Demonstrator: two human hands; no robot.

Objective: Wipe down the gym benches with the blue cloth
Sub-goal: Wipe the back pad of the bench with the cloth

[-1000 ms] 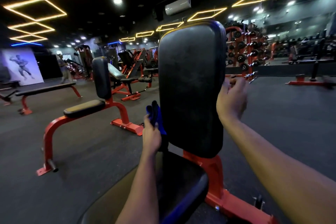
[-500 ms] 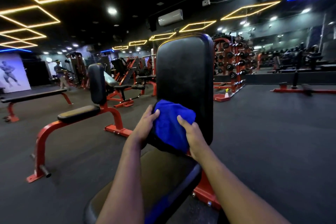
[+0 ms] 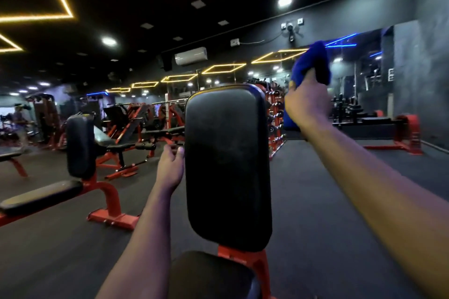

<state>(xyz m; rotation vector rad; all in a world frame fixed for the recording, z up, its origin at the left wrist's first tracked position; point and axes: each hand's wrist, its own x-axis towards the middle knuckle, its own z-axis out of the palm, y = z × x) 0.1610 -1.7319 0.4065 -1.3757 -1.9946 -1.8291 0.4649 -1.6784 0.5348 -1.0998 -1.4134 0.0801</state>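
The right hand (image 3: 307, 104) clenches the bunched, fuzzy blue cloth (image 3: 312, 63), held up in the air. Below and to its left stands the glossy black, round-cornered backrest (image 3: 227, 165). The left hand (image 3: 170, 167), fingers curled, meets its left edge; I cannot tell whether it grips. A second bench (image 3: 80, 145) on an orange frame stands farther left.

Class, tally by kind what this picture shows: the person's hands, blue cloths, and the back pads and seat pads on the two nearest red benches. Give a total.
hands: 2, left hand and right hand
blue cloth: 1
back pads: 2, near and left
seat pads: 2, near and left
Total: 7
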